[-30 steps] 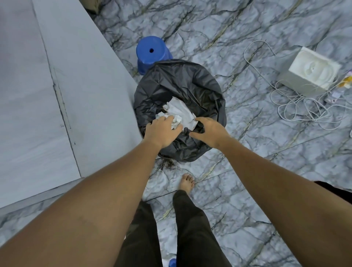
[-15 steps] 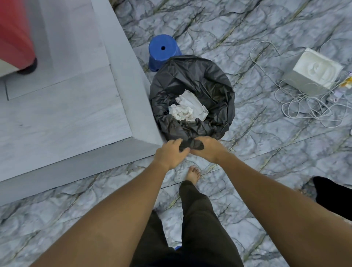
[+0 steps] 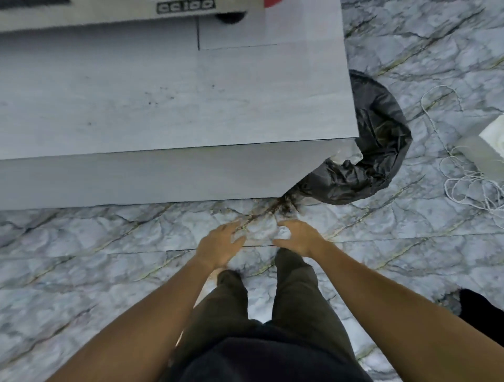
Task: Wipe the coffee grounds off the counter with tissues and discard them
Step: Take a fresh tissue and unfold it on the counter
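Observation:
The grey counter fills the upper left; faint dark specks of coffee grounds lie on its top. The bin with a black bag stands on the floor at the counter's right corner, half hidden by it; no tissues show inside from here. My left hand and my right hand hover side by side over the marble floor in front of the counter. Both are empty with fingers spread. Dark grounds are spilled on the floor at the foot of the bin.
A machine's base and something red sit at the counter's far edge. A white box and tangled white cable lie on the floor at right. A dark object is at the lower right. My legs stand below my hands.
My hands have left the bin bag's rim and drawn back, now empty and open. My view has swung left, so the counter fills the frame and the tissues in the bin are hidden.

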